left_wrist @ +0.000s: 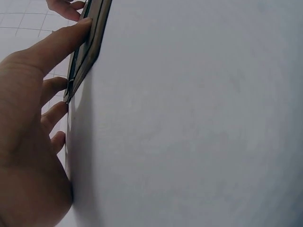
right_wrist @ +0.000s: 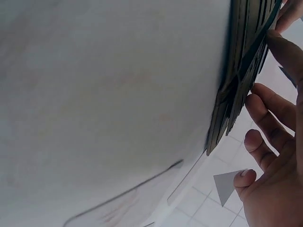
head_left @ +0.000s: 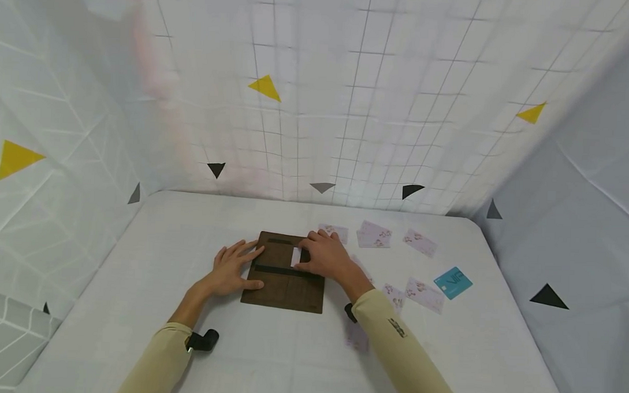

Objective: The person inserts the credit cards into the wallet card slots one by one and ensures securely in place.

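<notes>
Wallet: brown wallet (head_left: 282, 291), opened flat on the white table (head_left: 226, 355), between both hands, a dark strap (head_left: 275, 270) across its middle.
Left hand: left hand (head_left: 227, 276) at the wallet's left side; fingers spread, thumb resting on the lower part, fingertips at the upper edge.
Right hand: right hand (head_left: 325, 255) over the wallet's upper right; fingers bent, thumb and forefinger at a white card (head_left: 295, 257); cannot tell whether they pinch it or press it.
Loose cards: several pink-patterned cards (head_left: 424, 295) on the table, right of the wallet.
Blue card: blue card (head_left: 453, 283), farthest right, lying flat, tilted.
</notes>
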Demonstrator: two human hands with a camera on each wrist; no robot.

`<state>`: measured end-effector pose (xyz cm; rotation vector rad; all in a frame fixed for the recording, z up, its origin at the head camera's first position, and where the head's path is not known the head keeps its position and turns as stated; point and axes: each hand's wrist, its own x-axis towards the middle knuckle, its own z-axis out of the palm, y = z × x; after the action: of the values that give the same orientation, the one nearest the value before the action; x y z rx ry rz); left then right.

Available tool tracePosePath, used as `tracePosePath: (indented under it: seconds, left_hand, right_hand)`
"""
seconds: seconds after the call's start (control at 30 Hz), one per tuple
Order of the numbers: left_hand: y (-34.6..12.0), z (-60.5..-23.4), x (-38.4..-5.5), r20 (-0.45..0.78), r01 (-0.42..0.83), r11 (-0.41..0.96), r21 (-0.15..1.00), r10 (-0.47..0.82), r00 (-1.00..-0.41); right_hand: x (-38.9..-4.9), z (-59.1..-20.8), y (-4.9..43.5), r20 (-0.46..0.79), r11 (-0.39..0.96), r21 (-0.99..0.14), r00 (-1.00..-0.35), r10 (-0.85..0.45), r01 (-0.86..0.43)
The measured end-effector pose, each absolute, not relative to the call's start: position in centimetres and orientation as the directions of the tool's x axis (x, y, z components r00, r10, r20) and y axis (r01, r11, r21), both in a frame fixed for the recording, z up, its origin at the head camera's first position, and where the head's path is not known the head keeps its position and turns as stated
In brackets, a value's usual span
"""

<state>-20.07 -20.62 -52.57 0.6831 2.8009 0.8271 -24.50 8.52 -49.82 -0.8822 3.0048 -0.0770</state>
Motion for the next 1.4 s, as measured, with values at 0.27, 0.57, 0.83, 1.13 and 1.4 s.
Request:
tracePosePath:
  seconds: [0.27,0.57,0.83,1.13,1.4]
  left_hand:
    - [-20.5,-52.6,-20.0,0.014,0.389,0.74,0.549,0.457,-0.889]
    - [-20.4,-52.5,-19.9,0.008,0.385,0.742,0.549,0.456,-0.89]
    - [-20.5,-52.5,-20.1,-0.003,0.382,0.746,0.546,0.457,-0.889]
    - [-20.3,-52.5,-20.1,-0.021,0.363,0.752,0.55,0.448,-0.894]
    - [-20.2,-52.2,-19.9,-0.01,0.37,0.747,0.553,0.449,-0.893]
  right_hand:
    - [-24.2,-49.5,9.1,0.028,0.841,-0.069,-0.844,-0.535,-0.536]
    - [-24.5,-50.1,8.8,0.018,0.844,-0.095,-0.849,-0.528,-0.527]
    - [-24.7,-50.1,8.0,0.009,0.838,-0.123,-0.845,-0.535,-0.532]
    - [-24.7,-49.8,7.6,-0.002,0.834,-0.142,-0.843,-0.538,-0.532]
    - [-24.6,-50.1,7.2,0.013,0.831,-0.124,-0.838,-0.546,-0.543]
